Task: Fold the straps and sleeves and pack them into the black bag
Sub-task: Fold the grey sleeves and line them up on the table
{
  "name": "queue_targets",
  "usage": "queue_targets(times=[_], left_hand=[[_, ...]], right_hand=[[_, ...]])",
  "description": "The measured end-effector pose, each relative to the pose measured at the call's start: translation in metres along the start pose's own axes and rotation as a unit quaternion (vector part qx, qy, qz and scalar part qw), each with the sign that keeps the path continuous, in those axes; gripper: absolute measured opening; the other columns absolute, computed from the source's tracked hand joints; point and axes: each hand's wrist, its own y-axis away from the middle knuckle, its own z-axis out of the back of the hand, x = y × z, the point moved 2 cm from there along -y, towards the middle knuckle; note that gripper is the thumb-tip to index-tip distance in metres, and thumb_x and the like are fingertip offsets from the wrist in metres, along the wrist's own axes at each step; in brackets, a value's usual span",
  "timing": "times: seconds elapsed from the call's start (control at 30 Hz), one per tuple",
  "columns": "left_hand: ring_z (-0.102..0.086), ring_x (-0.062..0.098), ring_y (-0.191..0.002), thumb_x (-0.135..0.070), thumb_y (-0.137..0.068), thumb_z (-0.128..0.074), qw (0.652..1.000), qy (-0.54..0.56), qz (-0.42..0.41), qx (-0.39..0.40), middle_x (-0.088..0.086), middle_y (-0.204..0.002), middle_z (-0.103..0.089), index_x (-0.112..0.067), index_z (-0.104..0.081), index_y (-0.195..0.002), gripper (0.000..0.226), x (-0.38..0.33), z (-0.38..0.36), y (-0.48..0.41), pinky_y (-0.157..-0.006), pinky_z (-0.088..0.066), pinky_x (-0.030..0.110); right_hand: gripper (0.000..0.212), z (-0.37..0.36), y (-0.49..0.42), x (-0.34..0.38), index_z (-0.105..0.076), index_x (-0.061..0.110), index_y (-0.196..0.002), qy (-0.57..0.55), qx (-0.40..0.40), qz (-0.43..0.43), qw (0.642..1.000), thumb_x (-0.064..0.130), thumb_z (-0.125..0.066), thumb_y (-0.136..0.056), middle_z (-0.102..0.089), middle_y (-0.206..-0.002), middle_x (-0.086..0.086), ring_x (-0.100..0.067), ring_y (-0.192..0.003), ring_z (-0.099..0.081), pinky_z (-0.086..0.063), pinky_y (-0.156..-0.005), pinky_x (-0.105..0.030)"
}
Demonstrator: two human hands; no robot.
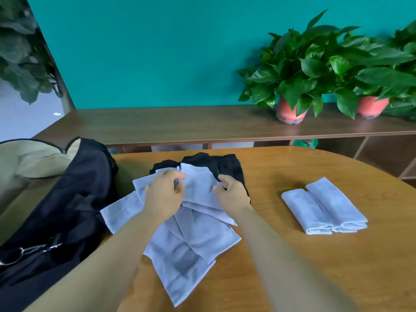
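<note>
1. A teal wall (157, 52) backs a long wooden shelf (180, 124). In front of it stands a wooden table (315, 266) with a rounded far edge.
2. Two potted plants stand at the right end of the shelf, each in an orange-red pot: the left plant (299, 64) and the right plant (382, 64), their leaves overlapping. A third, large-leaved plant (18, 52) shows blurred at the upper left.
3. The black bag (74, 199) lies at the table's left edge. Its mouth is open at the far end and shows a beige lining. A metal ring (13, 255) hangs at its near end.
4. The pale cloth heap (191, 239) lies loose at the middle of the table, its left corner just beside the bag. I cannot tell how many pieces are in it.
5. A black cloth (225, 164) lies behind the heap, partly under it.
6. The left hand (165, 194) has curled fingers pinching the heap's top layer. The right hand (231, 190) grips the same layer's right edge with curled fingers. The two hands are close together.
7. Two folded pale pieces (324, 208) lie side by side, touching, well to the right of the heap.
8. Bare wood lies between the heap and the folded pair, and along the near right side. The bag blocks the left edge.
</note>
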Motion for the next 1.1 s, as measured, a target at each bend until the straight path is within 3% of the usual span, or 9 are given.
queue_targets(times=[0.07, 0.17, 0.3, 0.47, 0.6, 0.8, 0.9, 1.0, 1.1], left_hand=[[-0.058, 0.019, -0.109, -0.01, -0.093, -0.055, 0.999, -0.012, -0.029, -0.012, -0.004, -0.119, -0.062, -0.017, -0.067, -0.11, 0.022, -0.006, 0.003, -0.001, -0.093, -0.044, 0.04], [-0.054, 0.021, -0.114, -0.006, -0.093, -0.053, 1.0, 0.002, -0.026, 0.006, 0.001, -0.122, -0.061, -0.012, -0.066, -0.111, 0.022, -0.014, 0.01, 0.0, -0.097, -0.041, 0.04], [-0.047, 0.02, -0.129, -0.013, -0.098, -0.051, 0.993, 0.113, 0.015, 0.031, 0.004, -0.138, -0.053, -0.011, -0.052, -0.135, 0.037, -0.029, 0.027, 0.008, -0.106, -0.035, 0.03], [-0.048, 0.015, -0.117, -0.033, -0.1, -0.048, 0.97, 0.214, 0.089, 0.071, -0.002, -0.124, -0.052, -0.019, -0.037, -0.146, 0.049, -0.064, 0.046, 0.028, -0.099, -0.038, 0.03], [-0.057, 0.012, -0.098, -0.03, -0.1, -0.049, 0.96, 0.266, 0.05, 0.076, -0.004, -0.117, -0.057, -0.025, -0.044, -0.137, 0.038, -0.093, 0.057, 0.051, -0.074, -0.042, 0.021], [-0.056, 0.013, -0.077, -0.01, -0.097, -0.055, 0.946, 0.313, -0.048, 0.073, 0.02, -0.09, -0.062, -0.023, -0.058, -0.109, 0.018, -0.129, 0.076, 0.101, -0.071, -0.05, 0.031], [-0.057, 0.007, -0.064, -0.007, -0.097, -0.055, 0.934, 0.335, -0.043, 0.119, 0.003, -0.079, -0.062, -0.021, -0.067, -0.097, 0.019, -0.136, 0.077, 0.128, -0.062, -0.05, 0.021], [-0.06, 0.01, -0.069, -0.009, -0.096, -0.056, 0.935, 0.324, -0.005, 0.143, -0.001, -0.078, -0.064, -0.023, -0.071, -0.094, 0.02, -0.136, 0.068, 0.141, -0.068, -0.053, 0.027], [-0.06, 0.01, -0.084, -0.01, -0.094, -0.058, 0.962, 0.21, -0.014, 0.173, -0.003, -0.098, -0.067, -0.025, -0.068, -0.104, 0.022, -0.13, 0.036, 0.146, -0.073, -0.049, 0.021]], right_hand=[[0.036, 0.003, -0.002, 0.004, -0.056, 0.027, -0.129, -0.029, -0.013, -0.01, 0.999, 0.017, -0.055, -0.094, -0.06, -0.129, 0.004, -0.019, -0.12, -0.052, -0.029, -0.112, -0.047], [0.033, 0.012, 0.002, 0.015, -0.059, 0.036, -0.103, -0.106, -0.03, -0.002, 0.994, 0.007, -0.059, -0.087, -0.068, -0.1, 0.004, -0.016, -0.101, -0.061, -0.04, -0.104, -0.044], [0.039, 0.042, 0.021, 0.042, -0.056, 0.013, -0.122, -0.204, -0.029, 0.054, 0.977, -0.003, -0.058, -0.087, -0.06, -0.092, 0.002, -0.01, -0.086, -0.057, -0.046, -0.075, -0.019], [0.035, 0.073, 0.062, 0.068, -0.058, 0.016, -0.115, -0.239, -0.027, 0.126, 0.962, -0.004, -0.06, -0.086, -0.052, -0.088, -0.002, -0.014, -0.081, -0.051, -0.042, -0.075, -0.022], [0.035, 0.094, 0.1, 0.071, -0.063, 0.021, -0.105, -0.236, -0.035, 0.174, 0.956, -0.007, -0.056, -0.086, -0.052, -0.088, -0.005, -0.013, -0.08, -0.047, -0.039, -0.074, -0.024], [0.036, 0.133, 0.162, 0.06, -0.07, 0.022, -0.094, -0.187, -0.075, 0.194, 0.96, -0.009, -0.053, -0.085, -0.063, -0.085, 0.005, -0.008, -0.075, -0.049, -0.04, -0.065, -0.014], [0.033, 0.149, 0.187, 0.047, -0.071, 0.018, -0.096, -0.158, -0.07, 0.171, 0.97, -0.008, -0.054, -0.086, -0.064, -0.087, 0.003, -0.009, -0.077, -0.05, -0.041, -0.068, -0.016], [0.03, 0.153, 0.194, 0.03, -0.071, 0.016, -0.094, -0.137, -0.055, 0.137, 0.98, -0.008, -0.054, -0.087, -0.065, -0.085, 0.003, -0.01, -0.074, -0.051, -0.042, -0.066, -0.013], [0.029, 0.139, 0.182, 0.0, -0.069, 0.017, -0.093, -0.098, -0.052, 0.08, 0.991, -0.007, -0.051, -0.09, -0.061, -0.08, 0.01, -0.009, -0.073, -0.051, -0.04, -0.057, -0.006]])
